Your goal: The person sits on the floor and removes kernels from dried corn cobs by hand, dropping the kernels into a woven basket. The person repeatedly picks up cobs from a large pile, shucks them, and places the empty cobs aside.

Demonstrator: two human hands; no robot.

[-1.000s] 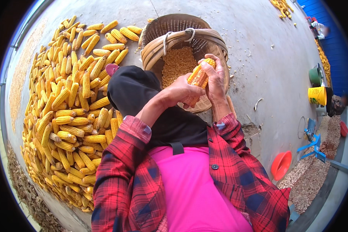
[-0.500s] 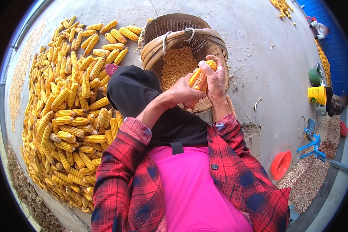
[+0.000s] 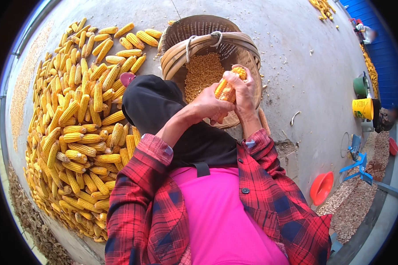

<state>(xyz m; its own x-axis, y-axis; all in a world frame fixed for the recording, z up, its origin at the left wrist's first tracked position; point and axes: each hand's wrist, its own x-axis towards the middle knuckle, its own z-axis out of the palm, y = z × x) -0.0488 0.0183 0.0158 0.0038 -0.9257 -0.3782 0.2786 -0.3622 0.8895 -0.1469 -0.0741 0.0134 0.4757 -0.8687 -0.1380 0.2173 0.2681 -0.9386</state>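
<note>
An ear of corn, partly stripped of its kernels, is held over the near side of a woven bamboo basket. My left hand wraps round the lower end of the ear. Higher up, my right hand grips the ear with its thumb pressed against the kernel rows near the tip. Both hands touch each other around the ear, and the palms' inner sides are hidden. Loose corn kernels lie inside the basket, below and beyond my hands.
A large heap of corn ears spreads over the floor at left. At right stand a red basin, a blue metal stand, a yellow bucket and a green bucket. A black cloth lies beneath my left forearm.
My right hand has shifted slightly down and left along the ear, its thumb lower against the kernels. My left hand stays nearly in place.
</note>
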